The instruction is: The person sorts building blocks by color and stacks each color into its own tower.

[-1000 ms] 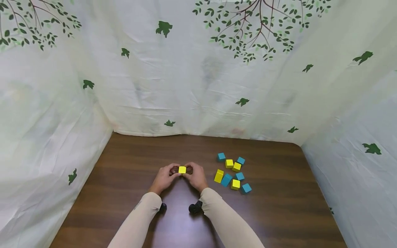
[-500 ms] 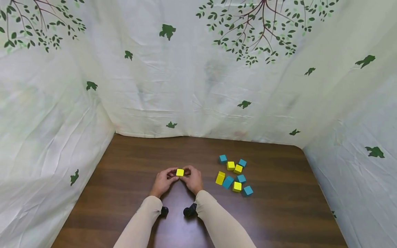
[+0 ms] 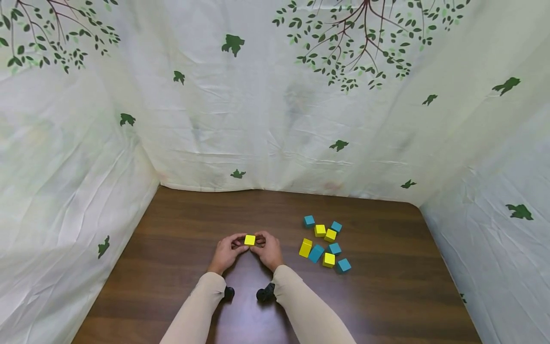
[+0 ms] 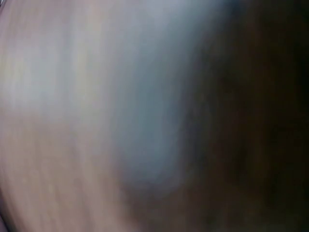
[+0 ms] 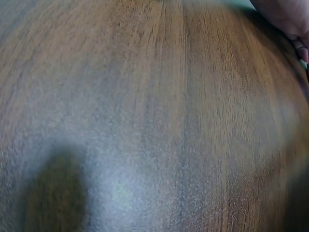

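A yellow block (image 3: 249,240) is between my two hands, left of the table's middle. My left hand (image 3: 224,254) grips its left side with fingers and thumb. From the right, my right hand (image 3: 268,252) holds the opposite side, fingers and thumb curled in. Whether more blocks sit beneath it is hidden. The left wrist view is too blurred to make out anything. Part of a hand (image 5: 285,17) appears at the upper right corner of the right wrist view; the block is not clear there.
Right of my hands lie several loose blocks, among them a taller yellow block (image 3: 305,248), a blue block (image 3: 315,253) leaning close by, and a blue block (image 3: 344,265) nearest the front. A patterned white cloth (image 3: 275,119) hangs around the brown table (image 3: 399,286).
Both hands have shifted slightly left with the yellow block over the last second. The head view has tilted a little. The loose blocks have stayed in place.
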The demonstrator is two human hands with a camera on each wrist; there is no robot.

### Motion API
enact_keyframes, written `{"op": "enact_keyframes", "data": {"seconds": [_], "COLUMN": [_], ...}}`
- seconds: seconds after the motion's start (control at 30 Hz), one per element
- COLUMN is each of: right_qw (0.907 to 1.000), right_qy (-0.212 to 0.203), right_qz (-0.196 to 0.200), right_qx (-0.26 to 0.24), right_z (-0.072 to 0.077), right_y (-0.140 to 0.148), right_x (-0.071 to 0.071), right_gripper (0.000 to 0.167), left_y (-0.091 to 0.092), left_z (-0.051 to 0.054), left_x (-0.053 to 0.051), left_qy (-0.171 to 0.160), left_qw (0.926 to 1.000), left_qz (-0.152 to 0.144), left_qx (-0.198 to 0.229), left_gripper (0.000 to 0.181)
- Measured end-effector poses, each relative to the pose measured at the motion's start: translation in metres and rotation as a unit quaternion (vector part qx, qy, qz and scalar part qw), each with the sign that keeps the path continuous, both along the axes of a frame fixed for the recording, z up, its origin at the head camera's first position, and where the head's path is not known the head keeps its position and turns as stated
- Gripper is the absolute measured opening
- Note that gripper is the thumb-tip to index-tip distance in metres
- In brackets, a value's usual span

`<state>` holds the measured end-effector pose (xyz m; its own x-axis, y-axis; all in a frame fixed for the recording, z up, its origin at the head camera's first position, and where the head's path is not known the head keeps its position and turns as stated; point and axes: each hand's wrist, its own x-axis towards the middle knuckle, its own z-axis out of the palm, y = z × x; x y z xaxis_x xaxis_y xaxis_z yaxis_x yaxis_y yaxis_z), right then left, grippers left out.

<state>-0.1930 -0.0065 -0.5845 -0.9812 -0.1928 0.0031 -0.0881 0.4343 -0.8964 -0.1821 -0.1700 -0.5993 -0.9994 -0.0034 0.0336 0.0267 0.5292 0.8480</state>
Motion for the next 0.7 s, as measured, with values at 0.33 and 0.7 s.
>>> {"op": "enact_keyframes", "data": {"seconds": [0.33,0.7], "right_qw": [0.9995,0.9998], "right_qy": [0.012,-0.012], "right_qz": [0.011,-0.011], "right_qx": [-0.026,-0.011], "right_z": [-0.001,0.017], "right_y": [0.008,0.044], "right_x": [-0.001,-0.003], "right_gripper": [0.034,0.038], "left_y": [-0.001,-0.001], "left_z": [0.001,-0.002], "left_x": [0.000,-0.001], "left_qy": [0.005,0.007], "left_qw": [1.0000,0.9999], "left_qz": [0.004,0.006], "left_qx": [0.001,-0.007], "left_gripper": [0.036,0.037]}}
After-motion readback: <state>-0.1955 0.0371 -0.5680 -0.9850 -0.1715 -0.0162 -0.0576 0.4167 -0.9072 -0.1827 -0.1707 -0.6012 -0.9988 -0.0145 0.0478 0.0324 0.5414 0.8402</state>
